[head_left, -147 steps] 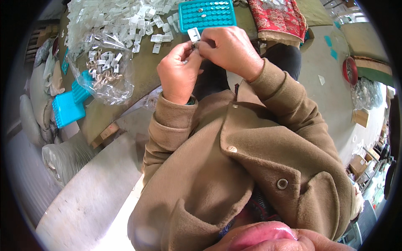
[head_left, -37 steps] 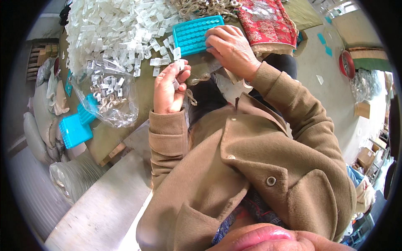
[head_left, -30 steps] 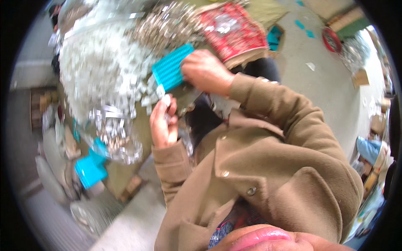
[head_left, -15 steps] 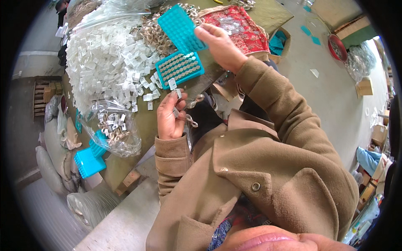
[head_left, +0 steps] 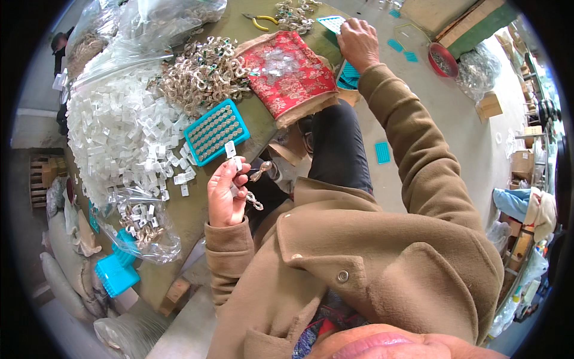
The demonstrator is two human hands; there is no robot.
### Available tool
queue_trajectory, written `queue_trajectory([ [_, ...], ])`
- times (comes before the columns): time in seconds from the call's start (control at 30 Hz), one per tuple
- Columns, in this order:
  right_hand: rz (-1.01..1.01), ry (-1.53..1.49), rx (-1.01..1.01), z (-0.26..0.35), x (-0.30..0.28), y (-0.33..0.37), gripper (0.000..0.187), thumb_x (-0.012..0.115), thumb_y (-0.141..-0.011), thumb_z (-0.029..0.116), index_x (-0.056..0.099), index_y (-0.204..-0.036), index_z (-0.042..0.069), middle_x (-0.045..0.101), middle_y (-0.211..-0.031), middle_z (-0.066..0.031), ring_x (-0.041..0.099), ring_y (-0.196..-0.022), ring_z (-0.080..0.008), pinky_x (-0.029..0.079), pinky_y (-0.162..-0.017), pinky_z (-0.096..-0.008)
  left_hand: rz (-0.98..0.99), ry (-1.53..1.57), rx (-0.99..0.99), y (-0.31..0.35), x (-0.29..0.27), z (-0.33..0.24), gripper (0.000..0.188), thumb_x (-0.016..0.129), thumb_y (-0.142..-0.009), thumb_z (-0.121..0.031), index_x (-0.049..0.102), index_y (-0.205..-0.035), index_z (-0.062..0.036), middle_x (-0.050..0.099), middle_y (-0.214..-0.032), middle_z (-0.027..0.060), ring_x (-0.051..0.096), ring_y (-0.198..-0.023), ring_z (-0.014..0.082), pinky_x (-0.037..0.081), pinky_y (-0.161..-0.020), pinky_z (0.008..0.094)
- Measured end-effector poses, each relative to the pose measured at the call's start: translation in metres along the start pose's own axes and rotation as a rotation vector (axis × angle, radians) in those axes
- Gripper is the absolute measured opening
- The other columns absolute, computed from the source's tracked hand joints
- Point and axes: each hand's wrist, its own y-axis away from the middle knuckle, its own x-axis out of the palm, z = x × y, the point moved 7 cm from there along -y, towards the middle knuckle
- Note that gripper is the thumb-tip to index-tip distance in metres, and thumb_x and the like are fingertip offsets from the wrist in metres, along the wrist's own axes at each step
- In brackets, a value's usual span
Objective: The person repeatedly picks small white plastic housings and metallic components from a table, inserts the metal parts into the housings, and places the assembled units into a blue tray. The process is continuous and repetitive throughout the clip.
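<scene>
My left hand [head_left: 226, 194] is closed around small clear-white plastic clips [head_left: 231, 149]. Shiny twisted metallic pieces [head_left: 255, 201] dangle beside its fingers. Just beyond it on the table lies a teal tray [head_left: 220, 154] filled with rows of small round metallic pieces. Stretched out to the far right, my right hand [head_left: 360, 46] grips another teal tray [head_left: 330, 24], which looks pale in the light. That hand is above a box of teal trays [head_left: 348, 76], and its fingertips are partly hidden.
A large heap of clear-white clips [head_left: 119, 137] covers the table's left, beside a pile of twisted pieces [head_left: 200, 75]. Farther right are a red floral cloth [head_left: 293, 78] and yellow-handled pliers [head_left: 261, 23]. One teal tray [head_left: 382, 152] lies on the floor; a red basin [head_left: 442, 60] stands beyond.
My right hand has carried its teal tray away from above the filled tray, right toward the box. My left hand still holds the clips. The whole view has shifted.
</scene>
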Motion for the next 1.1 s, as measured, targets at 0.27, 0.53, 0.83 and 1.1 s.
queue_trajectory([
  [0.27, -0.05, -0.133, -0.028, 0.026, -0.018, -0.003, 0.027, 0.065, -0.093, 0.035, 0.073, -0.102, 0.011, 0.071, -0.103, -0.0113, 0.067, -0.095, -0.0305, 0.051, -0.085, -0.042, -0.007, -0.065, 0.06, 0.004, -0.006, -0.002, 0.026, 0.061, -0.1, -0.021, 0.064, -0.117, -0.0021, 0.07, -0.096, 0.0035, 0.062, -0.073, 0.0013, 0.044, -0.05, 0.0153],
  [0.53, 0.539, -1.459, -0.05, 0.2, -0.053, 0.057, 0.013, 0.067, -0.096, 0.01, 0.068, -0.105, 0.001, 0.066, -0.088, -0.0008, 0.06, -0.08, -0.0067, 0.05, -0.071, -0.0232, -0.208, 0.072, 0.045, 0.016, -0.034, 0.003, 0.017, 0.069, -0.096, -0.023, 0.069, -0.106, -0.0095, 0.074, -0.096, 0.0022, 0.071, -0.084, 0.0059, 0.045, -0.051, 0.0148],
  [0.83, 0.278, -1.08, -0.349, 0.247, -0.068, 0.072, 0.016, 0.071, -0.09, 0.012, 0.069, -0.104, 0.005, 0.064, -0.091, -0.0112, 0.066, -0.08, -0.029, 0.053, -0.071, -0.035, -0.2, 0.0, 0.05, 0.019, -0.028, 0.013, 0.015, 0.068, -0.096, -0.024, 0.068, -0.102, -0.0107, 0.075, -0.098, 0.0043, 0.072, -0.087, 0.0091, 0.048, -0.054, 0.0169],
  [1.1, 0.259, -1.012, -0.342, 0.246, -0.086, 0.072, 0.007, 0.063, -0.089, 0.008, 0.06, -0.092, 0.003, 0.059, -0.088, -0.0147, 0.064, -0.083, -0.0325, 0.051, -0.07, -0.0398, -0.118, 0.043, 0.095, 0.016, -0.019, 0.009, 0.021, 0.065, -0.097, -0.017, 0.068, -0.114, -0.0056, 0.074, -0.109, 0.007, 0.071, -0.099, 0.0087, 0.049, -0.054, 0.0106],
])
